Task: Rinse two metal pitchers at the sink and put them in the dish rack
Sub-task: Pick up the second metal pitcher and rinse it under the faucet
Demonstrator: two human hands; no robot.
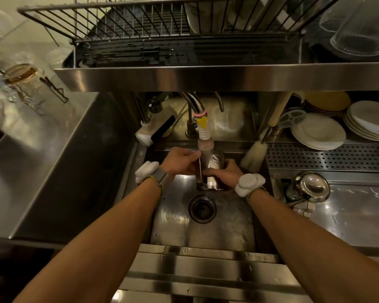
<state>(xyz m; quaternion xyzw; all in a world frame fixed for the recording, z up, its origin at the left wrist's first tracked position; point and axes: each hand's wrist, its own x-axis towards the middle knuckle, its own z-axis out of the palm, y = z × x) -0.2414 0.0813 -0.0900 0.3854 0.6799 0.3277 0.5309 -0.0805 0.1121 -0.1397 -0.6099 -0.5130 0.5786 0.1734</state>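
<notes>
A shiny metal pitcher [211,174] is held tilted in the sink [206,235] right under the faucet nozzle [205,136], and water runs over it. My left hand [179,161] grips the pitcher's handle side. My right hand [224,173] wraps around its body from the right. The wire dish rack [127,22] sits on the shelf above the sink. A second pitcher is not visible.
The drain [202,207] lies just below the pitcher. A bottle brush [255,153] leans at the sink's back right. Stacked white plates [319,133] stand right of the faucet. A round metal lid [313,189] rests on the right counter. Upturned glasses [359,33] stand at the upper right.
</notes>
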